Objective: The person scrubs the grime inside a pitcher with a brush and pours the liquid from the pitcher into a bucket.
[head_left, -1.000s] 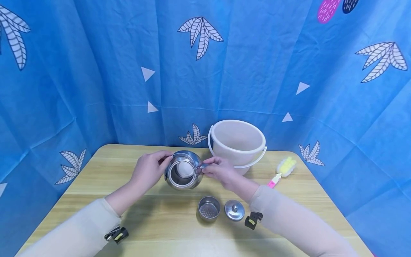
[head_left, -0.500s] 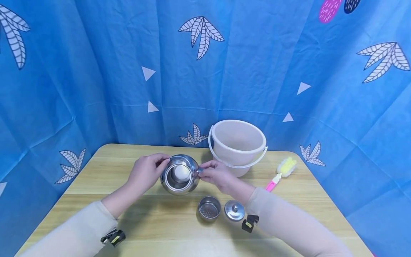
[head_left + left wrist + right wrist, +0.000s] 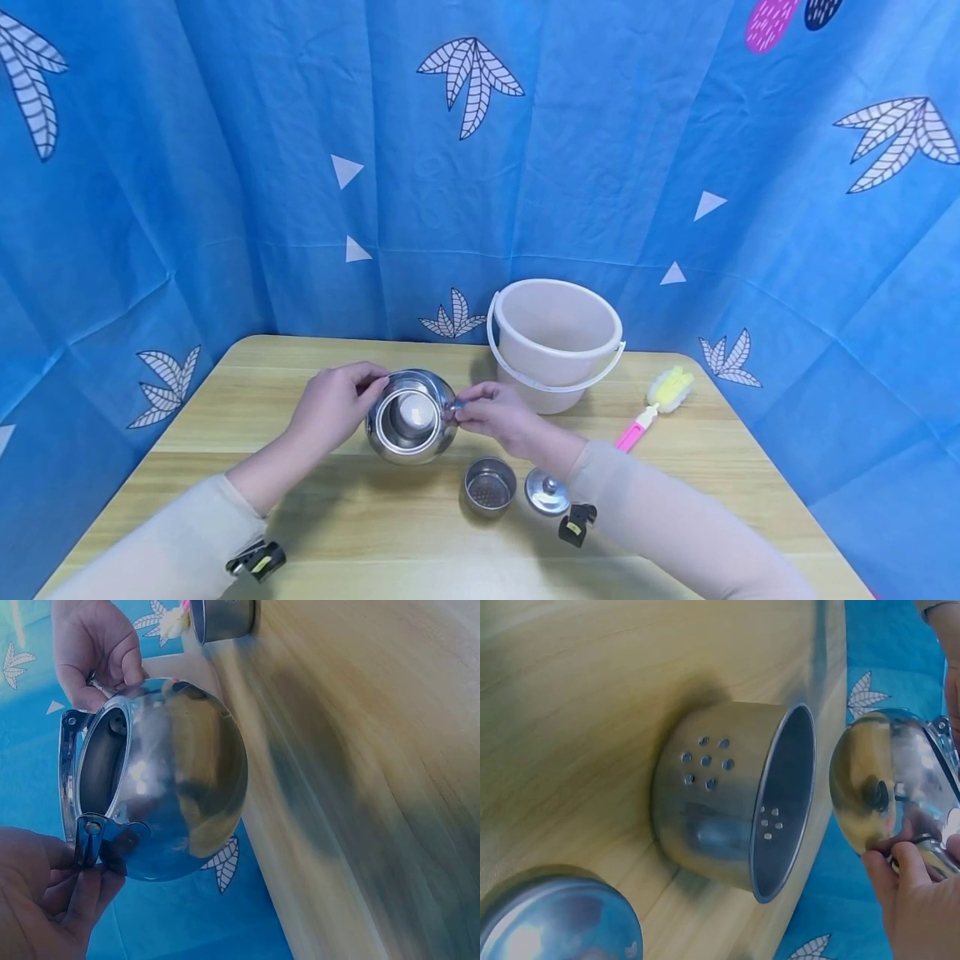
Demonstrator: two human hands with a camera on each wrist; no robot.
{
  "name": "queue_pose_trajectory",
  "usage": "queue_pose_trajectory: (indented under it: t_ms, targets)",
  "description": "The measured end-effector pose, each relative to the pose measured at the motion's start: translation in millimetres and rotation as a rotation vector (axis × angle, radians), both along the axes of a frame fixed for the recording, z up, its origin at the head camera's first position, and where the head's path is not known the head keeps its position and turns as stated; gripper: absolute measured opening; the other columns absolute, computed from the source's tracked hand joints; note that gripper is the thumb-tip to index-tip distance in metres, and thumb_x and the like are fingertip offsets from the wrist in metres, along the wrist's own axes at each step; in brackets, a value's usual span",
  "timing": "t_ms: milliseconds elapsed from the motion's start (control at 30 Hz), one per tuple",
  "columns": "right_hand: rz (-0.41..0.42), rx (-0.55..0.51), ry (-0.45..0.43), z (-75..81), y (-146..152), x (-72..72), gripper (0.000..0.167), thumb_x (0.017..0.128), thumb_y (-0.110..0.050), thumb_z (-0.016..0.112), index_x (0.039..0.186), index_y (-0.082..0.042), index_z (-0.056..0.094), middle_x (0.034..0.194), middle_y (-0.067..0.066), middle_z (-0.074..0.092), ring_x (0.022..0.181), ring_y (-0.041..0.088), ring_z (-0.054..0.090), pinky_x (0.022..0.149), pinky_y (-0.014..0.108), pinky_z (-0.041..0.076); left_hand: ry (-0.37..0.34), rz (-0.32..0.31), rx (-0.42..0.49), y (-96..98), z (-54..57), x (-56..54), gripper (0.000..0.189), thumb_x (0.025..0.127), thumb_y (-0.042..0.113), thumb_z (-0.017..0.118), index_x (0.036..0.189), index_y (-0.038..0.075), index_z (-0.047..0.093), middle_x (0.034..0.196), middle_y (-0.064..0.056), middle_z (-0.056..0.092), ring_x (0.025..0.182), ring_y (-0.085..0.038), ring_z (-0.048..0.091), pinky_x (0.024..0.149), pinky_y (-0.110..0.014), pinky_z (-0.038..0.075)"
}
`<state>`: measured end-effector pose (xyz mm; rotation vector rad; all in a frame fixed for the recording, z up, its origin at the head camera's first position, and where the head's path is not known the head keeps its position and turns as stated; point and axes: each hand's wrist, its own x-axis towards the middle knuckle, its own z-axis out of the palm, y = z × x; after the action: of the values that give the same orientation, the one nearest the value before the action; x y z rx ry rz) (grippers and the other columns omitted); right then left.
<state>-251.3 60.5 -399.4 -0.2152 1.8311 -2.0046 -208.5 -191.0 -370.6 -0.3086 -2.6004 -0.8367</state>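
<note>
A shiny steel teapot [image 3: 411, 454], its round mouth uncovered and tilted toward the head camera, is held above the wooden table. With thumb and fingers my left hand [image 3: 333, 407] pinches the base of the handle at the teapot's left side, plainly seen in the left wrist view. On the opposite side, my right hand [image 3: 501, 414] grips the short spout. Below and to the right, a perforated steel strainer cup [image 3: 489, 487] stands upright. Beside it lies the round teapot lid [image 3: 546, 492], knob up, partly covered by the right sleeve and wrist camera in the head view.
A white bucket [image 3: 551, 375] with its handle hanging forward stands at the back, behind my right hand. To its right lies a bottle brush [image 3: 654, 408] with a yellow and white head and pink grip. Blue patterned cloth [image 3: 480, 192] hangs behind the table [image 3: 360, 533].
Both hands have carried the teapot left and slightly down toward the head camera. More of the brush's pink grip shows now. The strainer cup, lid and bucket have stayed put.
</note>
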Motion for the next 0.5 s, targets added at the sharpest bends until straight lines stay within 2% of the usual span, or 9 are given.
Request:
queue_pose_trajectory:
  t_ms: [500]
  targets:
    - [0.058,-0.003,-0.015,-15.5,-11.8,2.7,0.03,0.084,0.012,0.062,0.113,0.014,0.055,0.104,0.024,0.069,0.096,0.028,0.071,0.094,0.04,0.056,-0.017,0.002,-0.042,-13.1,-6.6,2.0,0.012,0.094,0.013,0.069,0.099,0.007,0.078,0.093,-0.007,0.076,0.084,-0.024,0.072,0.074,-0.046,0.058]
